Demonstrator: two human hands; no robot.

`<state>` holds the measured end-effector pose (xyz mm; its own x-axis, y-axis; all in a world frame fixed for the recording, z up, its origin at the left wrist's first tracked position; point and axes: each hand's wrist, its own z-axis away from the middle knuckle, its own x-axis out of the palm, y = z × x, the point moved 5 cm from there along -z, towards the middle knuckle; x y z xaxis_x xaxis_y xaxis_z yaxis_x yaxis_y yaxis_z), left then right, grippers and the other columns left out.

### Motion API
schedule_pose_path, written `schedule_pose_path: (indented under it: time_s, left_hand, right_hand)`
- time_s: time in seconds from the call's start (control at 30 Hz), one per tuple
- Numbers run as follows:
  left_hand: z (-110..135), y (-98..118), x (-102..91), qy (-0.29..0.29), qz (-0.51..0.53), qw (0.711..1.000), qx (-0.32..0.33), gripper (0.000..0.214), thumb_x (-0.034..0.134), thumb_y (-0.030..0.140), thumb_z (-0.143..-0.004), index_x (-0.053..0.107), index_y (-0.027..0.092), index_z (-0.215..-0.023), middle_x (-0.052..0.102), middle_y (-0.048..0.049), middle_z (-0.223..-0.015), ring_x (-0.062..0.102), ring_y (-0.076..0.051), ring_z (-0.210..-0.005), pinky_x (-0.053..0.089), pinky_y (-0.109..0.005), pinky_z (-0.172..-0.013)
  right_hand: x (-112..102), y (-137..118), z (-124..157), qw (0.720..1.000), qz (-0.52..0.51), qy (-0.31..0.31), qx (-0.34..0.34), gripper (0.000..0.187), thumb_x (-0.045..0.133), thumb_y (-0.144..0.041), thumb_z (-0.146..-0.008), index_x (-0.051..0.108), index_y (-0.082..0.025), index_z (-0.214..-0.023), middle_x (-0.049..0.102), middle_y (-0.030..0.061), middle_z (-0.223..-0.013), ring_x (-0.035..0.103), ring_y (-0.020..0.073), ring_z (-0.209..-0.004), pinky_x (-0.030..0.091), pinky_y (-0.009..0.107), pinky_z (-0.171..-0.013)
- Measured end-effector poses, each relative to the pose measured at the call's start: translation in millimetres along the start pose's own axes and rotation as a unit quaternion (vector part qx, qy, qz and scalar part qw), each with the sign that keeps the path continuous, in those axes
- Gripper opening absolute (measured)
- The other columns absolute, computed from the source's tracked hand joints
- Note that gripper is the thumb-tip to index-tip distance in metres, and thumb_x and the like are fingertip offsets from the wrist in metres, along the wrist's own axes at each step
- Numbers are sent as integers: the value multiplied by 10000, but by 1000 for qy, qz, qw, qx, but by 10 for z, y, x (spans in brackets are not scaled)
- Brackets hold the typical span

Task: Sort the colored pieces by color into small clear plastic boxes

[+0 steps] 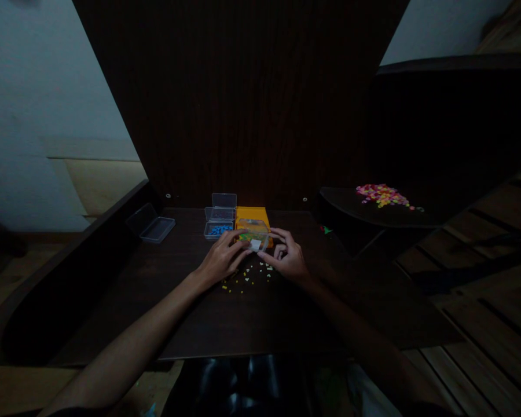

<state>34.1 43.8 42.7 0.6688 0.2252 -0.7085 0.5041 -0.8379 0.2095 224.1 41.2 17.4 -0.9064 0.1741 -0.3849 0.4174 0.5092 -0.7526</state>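
1. Box, clear, is in front of the person, at the near side of the yellow case; green and white show in it.
2. Left hand grasps its left side, fingers above and thumb below.
3. Right hand grips its right side between fingers and thumb.
4. Small white and yellow bits lie scattered on the table, just nearer than the box.
5. Blue pieces sit in an open tray beside the case.
6. Farther left is another open tray.
7. Multicoloured pieces heap on the right shelf.
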Motion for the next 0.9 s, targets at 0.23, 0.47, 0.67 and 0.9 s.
schedule_pose_path:
  time_s: [0.23, 0.47, 0.67, 0.9]
  left_hand:
    - [35, -186, -61, 39, 131, 981, -140, 521, 716, 383, -795, 528, 230, -1256, 500, -129, -1302, 529, -274, -1205, 554, -407, -875]
    - [60, -224, 110, -7, 387, 904, -184, 724, 735, 319, -774, 389, 228, -1403, 546, -161, -1348, 610, -260, -1146, 538, -448, -939]
    - [64, -307, 81, 24, 402, 885, -232, 891, 826, 287, -666, 376, 212, -1431, 608, -129, -1203, 635, -237, -1046, 538, -450, -944]
    - [80, -374, 41, 43, 374, 895, -239, 882, 810, 256, -675, 371, 233, -1439, 616, -98, -1142, 642, -216, -983, 550, -449, -921]
  right_hand:
    - [59, 60, 4, 990, -119, -32, 66, 644, 769, -433, -700, 435, -230, -1212, 628, 128, -1210, 514, 25, -469, 436, 194, -444]
    - [117, 97, 5, 977, -156, -107, 97, 621, 754, -417, -723, 429, -247, -1223, 594, 125, -1274, 516, 28, -474, 444, 201, -430]
    - [-126, -5, -100, 990, -13, -135, 36, 455, 752, -432, -732, 619, -184, -1090, 649, 39, -945, 465, 46, -501, 371, 195, -450]
    - [-104, -86, 104, 921, 89, -377, -34, 209, 660, -356, -815, 737, -164, -844, 605, 1, -662, 509, 103, -562, 403, 236, -550]
